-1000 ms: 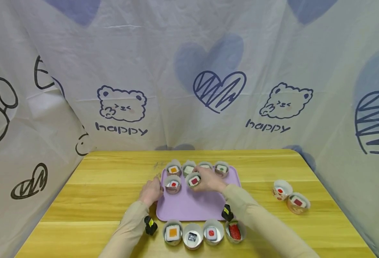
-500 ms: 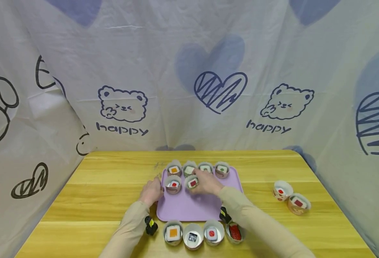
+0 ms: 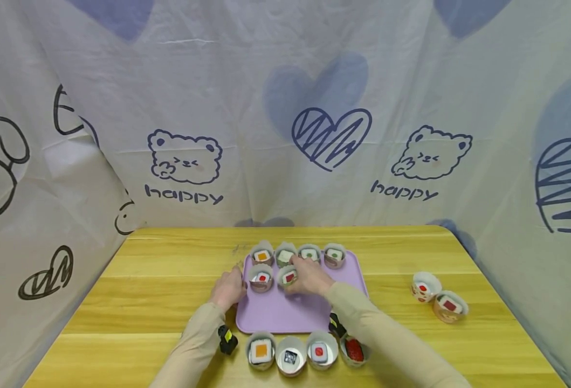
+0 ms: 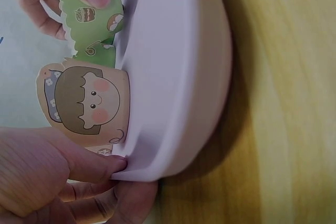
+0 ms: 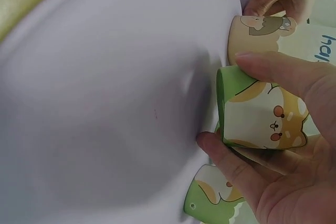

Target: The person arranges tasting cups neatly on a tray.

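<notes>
My right hand (image 3: 311,275) holds a green paper cup (image 5: 262,114) with a cartoon dog on its side, thumb and fingers around it, low over the purple tray (image 3: 285,318). Inside that cup lies a white piece with a dark red top (image 3: 289,277). Its base looks slightly tilted off the tray in the right wrist view. My left hand (image 3: 228,289) pinches the tray's left rim between thumb and fingers. Just beside it on the tray stands a peach cup (image 4: 100,103) with a cartoon face. It contains a white piece with a red dot (image 3: 262,278).
Along the tray's far edge stands a row of several filled cups, such as one with an orange-topped piece (image 3: 262,255). Another row, with a strawberry piece (image 3: 353,349), lines the table (image 3: 159,302) before the tray. Two cups (image 3: 449,307) stand at the right.
My right hand has moved a little left and lower with the green cup, bringing it beside the peach cup. The left hand has stayed on the tray's rim.
</notes>
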`<action>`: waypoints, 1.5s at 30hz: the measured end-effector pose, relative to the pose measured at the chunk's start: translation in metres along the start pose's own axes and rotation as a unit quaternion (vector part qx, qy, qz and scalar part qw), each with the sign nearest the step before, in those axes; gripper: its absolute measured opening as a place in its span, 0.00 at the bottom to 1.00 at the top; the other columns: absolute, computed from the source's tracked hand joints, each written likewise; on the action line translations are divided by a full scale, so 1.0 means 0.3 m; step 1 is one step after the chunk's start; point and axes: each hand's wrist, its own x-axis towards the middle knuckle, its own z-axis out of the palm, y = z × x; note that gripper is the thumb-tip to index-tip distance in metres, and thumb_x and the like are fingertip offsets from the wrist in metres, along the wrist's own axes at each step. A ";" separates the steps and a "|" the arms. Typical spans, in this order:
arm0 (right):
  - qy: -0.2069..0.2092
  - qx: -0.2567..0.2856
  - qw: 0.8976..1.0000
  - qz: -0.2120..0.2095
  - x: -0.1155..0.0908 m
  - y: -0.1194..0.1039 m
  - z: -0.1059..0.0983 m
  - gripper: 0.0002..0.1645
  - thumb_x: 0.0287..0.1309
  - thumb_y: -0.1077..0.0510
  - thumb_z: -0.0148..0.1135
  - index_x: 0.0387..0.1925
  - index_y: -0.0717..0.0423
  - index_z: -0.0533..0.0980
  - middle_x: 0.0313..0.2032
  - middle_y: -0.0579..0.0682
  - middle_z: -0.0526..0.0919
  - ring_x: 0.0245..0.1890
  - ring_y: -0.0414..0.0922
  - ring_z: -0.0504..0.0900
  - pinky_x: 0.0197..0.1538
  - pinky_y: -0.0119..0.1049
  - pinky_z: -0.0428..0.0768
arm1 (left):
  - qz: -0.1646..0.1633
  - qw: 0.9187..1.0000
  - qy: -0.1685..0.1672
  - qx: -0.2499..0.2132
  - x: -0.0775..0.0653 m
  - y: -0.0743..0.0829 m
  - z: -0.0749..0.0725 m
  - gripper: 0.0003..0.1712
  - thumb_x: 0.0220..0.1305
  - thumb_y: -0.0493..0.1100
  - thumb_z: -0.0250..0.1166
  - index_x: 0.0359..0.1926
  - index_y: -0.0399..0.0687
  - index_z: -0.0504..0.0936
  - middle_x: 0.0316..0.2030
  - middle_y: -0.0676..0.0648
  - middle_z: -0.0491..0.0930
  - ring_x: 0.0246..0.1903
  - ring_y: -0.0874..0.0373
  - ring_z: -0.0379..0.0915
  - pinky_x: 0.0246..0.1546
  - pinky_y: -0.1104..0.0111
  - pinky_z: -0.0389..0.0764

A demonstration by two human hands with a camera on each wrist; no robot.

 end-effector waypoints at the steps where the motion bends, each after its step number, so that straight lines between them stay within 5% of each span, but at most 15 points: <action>1: 0.001 0.000 1.000 0.000 0.000 0.000 0.001 0.41 0.39 0.53 0.82 0.55 0.62 0.73 0.44 0.58 0.83 0.45 0.52 0.82 0.52 0.47 0.83 | 0.000 1.000 0.001 0.000 0.000 0.000 0.001 0.12 0.67 0.36 0.59 0.46 0.31 0.74 0.29 0.38 0.78 0.25 0.49 0.76 0.23 0.64 0.77; 45: 0.032 -0.049 0.998 -0.021 -0.004 -0.006 0.009 0.28 0.39 0.56 0.84 0.40 0.61 0.76 0.35 0.55 0.83 0.39 0.52 0.82 0.46 0.47 0.82 | 0.004 1.000 0.016 0.007 0.006 -0.008 0.012 0.12 0.65 0.36 0.61 0.45 0.31 0.74 0.32 0.34 0.80 0.31 0.44 0.79 0.29 0.59 0.81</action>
